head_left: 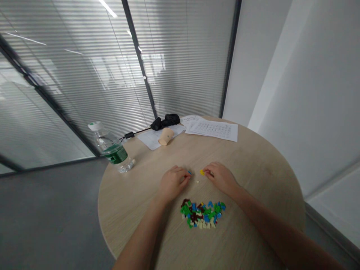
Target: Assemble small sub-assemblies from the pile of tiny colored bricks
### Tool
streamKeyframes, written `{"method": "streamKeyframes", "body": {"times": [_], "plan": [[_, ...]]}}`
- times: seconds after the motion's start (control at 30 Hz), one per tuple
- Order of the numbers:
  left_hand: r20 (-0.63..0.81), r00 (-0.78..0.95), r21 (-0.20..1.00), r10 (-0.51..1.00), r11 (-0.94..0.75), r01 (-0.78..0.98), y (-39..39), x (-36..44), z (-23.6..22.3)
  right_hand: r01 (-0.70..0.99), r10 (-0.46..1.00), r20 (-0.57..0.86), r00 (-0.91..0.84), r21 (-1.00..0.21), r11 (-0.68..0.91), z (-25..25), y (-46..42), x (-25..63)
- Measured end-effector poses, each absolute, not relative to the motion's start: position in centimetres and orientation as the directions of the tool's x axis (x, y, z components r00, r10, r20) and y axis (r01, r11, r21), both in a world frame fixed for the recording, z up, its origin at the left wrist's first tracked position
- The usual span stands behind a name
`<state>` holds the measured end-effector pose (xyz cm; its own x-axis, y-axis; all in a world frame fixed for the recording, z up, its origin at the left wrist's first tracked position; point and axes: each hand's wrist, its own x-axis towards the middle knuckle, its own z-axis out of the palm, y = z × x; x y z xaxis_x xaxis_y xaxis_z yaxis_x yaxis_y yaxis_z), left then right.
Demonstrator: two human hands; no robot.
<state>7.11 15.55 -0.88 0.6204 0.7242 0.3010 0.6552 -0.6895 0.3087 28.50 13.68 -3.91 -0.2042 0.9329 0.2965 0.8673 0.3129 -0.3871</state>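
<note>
My left hand point(174, 182) is closed in a pinch on a small blue building brick point(189, 172), just over the middle of the round table. Across from it, my right hand point(221, 176) pinches a small yellow building brick point(202, 172) between thumb and fingers. A gap separates the two bricks. A tiny cream piece point(197, 182) lies on the tabletop between the hands. Nearer to me, between my forearms, spreads a loose pile of small bricks point(202, 214) in green, blue, dark red and cream.
On the round wooden table point(135, 202) a water bottle point(112, 148) stands at the left edge. Farther back are a paper cup point(165, 136) lying on its side, printed sheets point(213, 129) and a black bundle with a cable point(165, 121). Glass partitions with blinds point(180, 56) rise behind.
</note>
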Motion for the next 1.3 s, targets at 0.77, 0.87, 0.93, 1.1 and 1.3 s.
{"method": "streamKeyframes", "body": {"times": [0.77,0.87,0.93,1.1,1.3], "plan": [[0.122,0.586,0.37,0.801,-0.585,0.722,15.3,6.4,0.0,0.377,0.608,0.301,-0.735,-0.563,0.735,-2.7,10.6,25.6],[0.108,0.594,0.366,0.798,-0.587,0.722,15.2,6.6,-0.1,0.4,0.617,0.271,-0.739,-0.561,0.725,-2.8,10.7,25.6],[0.106,0.597,0.38,0.795,-0.588,0.714,15.2,6.6,-0.1,0.407,0.624,0.256,-0.738,-0.569,0.715,-2.9,10.7,25.7],[0.141,0.575,0.567,0.806,-0.542,0.621,15.2,6.8,-0.4,0.388,0.676,0.252,-0.692,-0.659,0.644,-2.6,10.7,25.9],[0.175,0.574,0.734,0.8,-0.494,0.466,14.8,7.1,0.2,0.47,0.896,0.263,-0.359,-0.778,0.417,-1.6,11.0,26.6]]}}
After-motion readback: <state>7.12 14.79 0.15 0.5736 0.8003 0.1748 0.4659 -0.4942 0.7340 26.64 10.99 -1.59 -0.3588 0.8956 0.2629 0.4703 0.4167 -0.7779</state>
